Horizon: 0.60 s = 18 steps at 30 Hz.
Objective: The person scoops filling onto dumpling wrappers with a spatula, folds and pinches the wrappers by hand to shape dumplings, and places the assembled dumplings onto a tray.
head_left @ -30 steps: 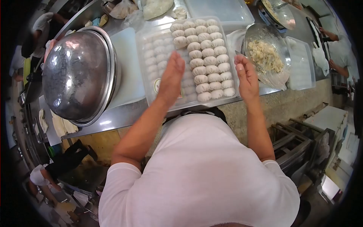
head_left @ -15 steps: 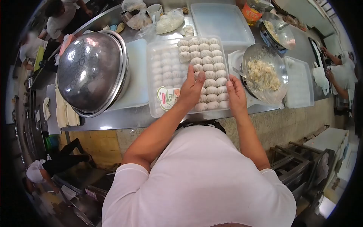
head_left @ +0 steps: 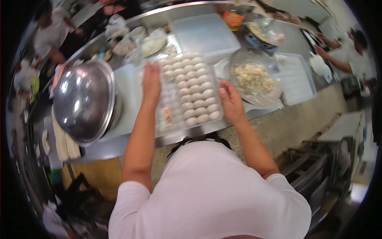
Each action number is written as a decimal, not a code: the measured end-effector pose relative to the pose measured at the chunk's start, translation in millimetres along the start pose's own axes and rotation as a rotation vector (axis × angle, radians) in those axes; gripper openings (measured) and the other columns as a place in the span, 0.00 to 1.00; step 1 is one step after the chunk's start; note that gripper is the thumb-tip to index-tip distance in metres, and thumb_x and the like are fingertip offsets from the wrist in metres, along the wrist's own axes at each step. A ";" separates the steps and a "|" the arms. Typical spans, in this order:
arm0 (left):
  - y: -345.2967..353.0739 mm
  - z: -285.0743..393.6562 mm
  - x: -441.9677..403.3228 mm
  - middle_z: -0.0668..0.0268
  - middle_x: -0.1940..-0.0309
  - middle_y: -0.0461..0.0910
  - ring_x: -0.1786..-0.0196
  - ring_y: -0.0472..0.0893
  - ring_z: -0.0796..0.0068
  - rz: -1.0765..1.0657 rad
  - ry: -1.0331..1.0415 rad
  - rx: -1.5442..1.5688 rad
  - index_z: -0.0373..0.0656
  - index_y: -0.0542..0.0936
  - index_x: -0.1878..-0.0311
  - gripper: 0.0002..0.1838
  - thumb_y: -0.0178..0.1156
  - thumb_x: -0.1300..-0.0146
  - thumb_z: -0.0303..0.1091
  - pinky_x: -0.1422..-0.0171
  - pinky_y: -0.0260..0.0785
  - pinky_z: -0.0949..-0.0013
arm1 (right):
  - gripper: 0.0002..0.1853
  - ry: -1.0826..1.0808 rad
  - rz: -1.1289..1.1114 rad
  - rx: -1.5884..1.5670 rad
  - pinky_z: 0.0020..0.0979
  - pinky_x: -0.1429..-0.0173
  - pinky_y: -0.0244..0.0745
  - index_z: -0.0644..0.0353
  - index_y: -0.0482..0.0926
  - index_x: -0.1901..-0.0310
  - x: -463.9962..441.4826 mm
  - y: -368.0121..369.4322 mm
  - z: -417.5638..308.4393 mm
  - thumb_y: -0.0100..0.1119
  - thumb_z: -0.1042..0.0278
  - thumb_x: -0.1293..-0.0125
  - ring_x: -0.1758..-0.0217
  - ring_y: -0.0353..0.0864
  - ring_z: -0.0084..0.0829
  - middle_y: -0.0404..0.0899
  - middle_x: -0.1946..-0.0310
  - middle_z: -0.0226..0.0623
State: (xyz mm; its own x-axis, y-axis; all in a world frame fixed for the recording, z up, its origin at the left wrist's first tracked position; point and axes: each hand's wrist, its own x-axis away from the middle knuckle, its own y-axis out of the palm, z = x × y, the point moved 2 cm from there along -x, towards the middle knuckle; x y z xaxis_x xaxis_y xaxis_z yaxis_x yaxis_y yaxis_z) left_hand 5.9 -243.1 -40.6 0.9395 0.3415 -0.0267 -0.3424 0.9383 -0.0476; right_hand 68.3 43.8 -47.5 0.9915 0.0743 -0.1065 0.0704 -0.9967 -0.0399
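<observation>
A clear plastic tray [head_left: 217, 88] filled with rows of pleated white dumplings [head_left: 194, 81] lies in front of me on the metal counter. The right-hand rows show plainly; those on the left look hazy under a see-through cover with a small printed label [head_left: 166, 116]. My left hand [head_left: 152, 83] is over the tray's left side, its fingers stretched out and a little blurred. Along the right edge, my right hand [head_left: 232, 102] has its fingers bent around the rim; its fingertips are partly hidden.
To the left sits a large domed metal lid [head_left: 83, 99]. A bowl of chopped filling [head_left: 254, 79] stands right of the tray, beside another clear container [head_left: 296, 77]. Behind lie a flat plastic lid [head_left: 205, 34] and plastic bags [head_left: 153, 43]. A co-worker [head_left: 350, 53] works at the right.
My left hand has moved off the uncovered dumplings to the tray's left side. My right hand stays at the right edge. The whole view has shifted and turned.
</observation>
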 end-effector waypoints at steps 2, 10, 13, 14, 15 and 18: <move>13.9 43.0 24.7 0.63 0.50 0.80 0.47 0.77 0.75 -0.090 0.080 0.146 0.38 0.77 0.43 0.25 0.51 0.21 0.54 0.34 0.67 0.67 | 0.24 0.013 0.014 -0.085 0.28 0.32 0.69 0.68 0.70 0.34 -2.6 -5.2 -14.7 0.54 0.57 0.20 0.37 0.74 0.27 0.76 0.40 0.41; 130.6 95.8 158.9 0.53 0.37 0.72 0.31 0.71 0.62 -0.898 0.426 -0.064 0.31 0.66 0.31 0.27 0.55 0.23 0.42 0.23 0.60 0.60 | 0.37 0.102 0.138 -0.681 0.37 0.30 0.69 0.67 0.70 0.34 -28.1 -22.2 -77.7 0.37 0.35 0.20 0.36 0.77 0.35 0.78 0.40 0.46; 146.9 101.5 172.5 0.37 0.19 0.42 0.15 0.42 0.45 -1.059 0.625 -0.150 0.22 0.40 0.21 0.48 0.58 0.26 0.44 0.14 0.36 0.55 | 0.41 0.108 0.285 -0.797 0.34 0.34 0.70 0.64 0.71 0.36 -23.1 -44.5 -74.9 0.31 0.29 0.22 0.39 0.78 0.33 0.79 0.41 0.46; 154.4 99.4 169.5 0.37 0.19 0.42 0.15 0.42 0.45 -1.068 0.627 -0.142 0.22 0.40 0.21 0.48 0.58 0.26 0.44 0.14 0.36 0.55 | 0.41 0.105 0.296 -0.793 0.34 0.34 0.70 0.64 0.71 0.36 -19.5 -46.6 -74.3 0.31 0.29 0.22 0.39 0.78 0.33 0.79 0.41 0.46; 163.0 98.3 165.6 0.37 0.19 0.42 0.16 0.44 0.45 -1.084 0.628 -0.088 0.22 0.40 0.21 0.49 0.58 0.26 0.44 0.14 0.36 0.55 | 0.40 0.090 0.352 -0.769 0.34 0.34 0.71 0.64 0.71 0.36 -16.6 -49.7 -73.7 0.32 0.29 0.22 0.40 0.78 0.33 0.79 0.42 0.46; 168.8 100.9 167.3 0.39 0.19 0.45 0.16 0.46 0.48 -1.100 0.623 -0.078 0.23 0.42 0.21 0.48 0.58 0.26 0.43 0.15 0.38 0.56 | 0.39 0.103 0.404 -0.778 0.34 0.35 0.71 0.64 0.72 0.37 -2.0 -49.3 -75.4 0.34 0.31 0.21 0.41 0.79 0.33 0.80 0.43 0.46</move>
State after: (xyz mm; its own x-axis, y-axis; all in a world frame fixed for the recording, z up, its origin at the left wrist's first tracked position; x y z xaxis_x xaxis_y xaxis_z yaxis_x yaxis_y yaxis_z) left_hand 106.1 -22.2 47.6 0.5707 -0.7178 -0.3989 0.5951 0.6962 -0.4014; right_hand 71.1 90.3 29.6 0.9590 -0.2544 0.1249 -0.2702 -0.6881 0.6734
